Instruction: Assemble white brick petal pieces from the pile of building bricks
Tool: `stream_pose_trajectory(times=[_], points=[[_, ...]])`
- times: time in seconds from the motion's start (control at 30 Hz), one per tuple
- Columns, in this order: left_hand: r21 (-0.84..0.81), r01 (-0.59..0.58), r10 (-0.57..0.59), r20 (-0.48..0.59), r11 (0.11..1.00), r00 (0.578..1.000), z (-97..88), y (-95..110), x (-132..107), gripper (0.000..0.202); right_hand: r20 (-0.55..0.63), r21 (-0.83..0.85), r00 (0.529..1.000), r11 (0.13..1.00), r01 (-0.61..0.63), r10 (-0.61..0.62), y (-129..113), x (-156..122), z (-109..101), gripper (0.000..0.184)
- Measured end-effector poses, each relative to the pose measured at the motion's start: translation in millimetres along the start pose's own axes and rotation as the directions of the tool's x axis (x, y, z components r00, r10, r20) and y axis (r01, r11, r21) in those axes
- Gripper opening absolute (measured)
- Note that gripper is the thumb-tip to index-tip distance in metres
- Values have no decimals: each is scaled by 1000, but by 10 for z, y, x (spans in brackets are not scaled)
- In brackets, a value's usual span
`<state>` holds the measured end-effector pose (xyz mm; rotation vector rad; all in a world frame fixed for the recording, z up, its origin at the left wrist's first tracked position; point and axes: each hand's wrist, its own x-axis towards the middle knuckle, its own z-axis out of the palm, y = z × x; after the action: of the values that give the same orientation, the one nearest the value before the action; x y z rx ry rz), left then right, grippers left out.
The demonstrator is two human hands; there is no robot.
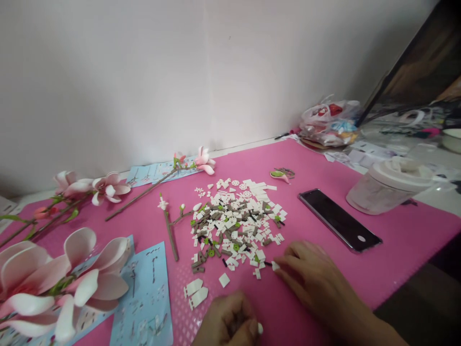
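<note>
The right hand (pixel 309 276) pinches a small white plastic piece (pixel 275 265) at its fingertips, beside the white-and-brown heap (pixel 235 234); the left hand (pixel 230 317) curls, contents unclear.

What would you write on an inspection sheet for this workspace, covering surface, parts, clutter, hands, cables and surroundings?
Surface: glossy pink table cover.
Parts: heap of small white, brown and green plastic pieces; slim brown branch section left of it.
Clutter: black rectangular smartphone, whitish round lidded container, clear plastic bags.
Hands: left hand holds a small white piece, partly hidden; right hand pinches another white piece at the heap's edge.
Cables: nothing seen clearly.
Surroundings: plain white wall behind; pink-and-white flowers on the left.
</note>
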<state>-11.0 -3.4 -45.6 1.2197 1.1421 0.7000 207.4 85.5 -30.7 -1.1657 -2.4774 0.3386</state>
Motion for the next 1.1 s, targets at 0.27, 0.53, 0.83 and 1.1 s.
stream_pose_trajectory(times=[0.27, 0.53, 0.83, 1.1], points=[[-144, -9, 10, 5, 990, 1000, 34, -77, 17, 35, -1, -15, 997, 997, 80, -80, -12, 272, -60, 19], [-162, 17, -21, -19, 987, 1000, 42, -36, 36, 38, 154, -124, 981, 983, 138, -118, -130, 641, -12, 25], [-247, 16, -20, -14, 969, 1000, 59, -64, 53, 48, 166, -115, 975, 979, 169, -149, -206, 740, 1, 25], [-242, -8, 2, -24, 970, 1000, 40, -33, 50, 48, 206, -99, 960, 972, 213, -189, -232, 818, 78, 19]])
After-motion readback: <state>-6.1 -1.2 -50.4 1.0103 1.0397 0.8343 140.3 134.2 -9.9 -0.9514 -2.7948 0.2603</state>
